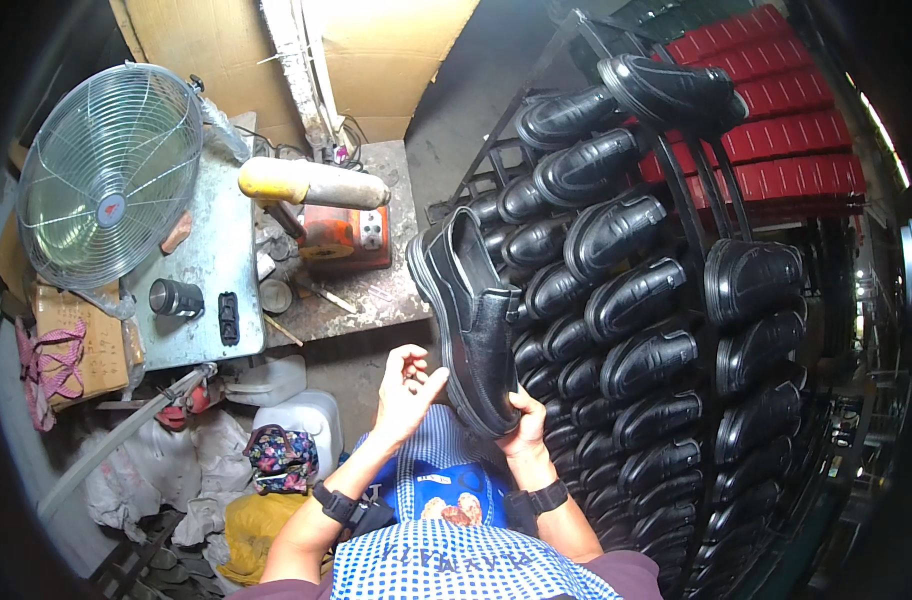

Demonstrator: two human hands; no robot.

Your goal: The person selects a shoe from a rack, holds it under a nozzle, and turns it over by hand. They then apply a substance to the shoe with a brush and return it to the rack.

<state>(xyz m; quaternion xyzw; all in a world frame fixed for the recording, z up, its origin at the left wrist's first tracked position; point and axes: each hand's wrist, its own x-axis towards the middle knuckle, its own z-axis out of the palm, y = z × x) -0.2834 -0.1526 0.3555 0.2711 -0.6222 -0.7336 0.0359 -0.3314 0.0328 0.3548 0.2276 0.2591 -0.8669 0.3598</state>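
My right hand (524, 428) grips the heel end of a black leather slip-on shoe (471, 318), which points away from me, its opening turned to the right. My left hand (408, 390) is just left of the shoe, fingers apart, fingertips touching or nearly touching its sole edge. Both wrists wear black bands. My lap is covered by a blue-and-white checked apron (446, 560).
A black metal rack (696, 200) on the right carries several rows of black shoes (616, 300). Red crates (776, 110) stand behind it. To the left is a metal workbench (216, 260) with a fan (111, 170), an orange machine (346, 240) and a yellowed padded arm (311, 183). Bags and white jugs (296, 410) lie below.
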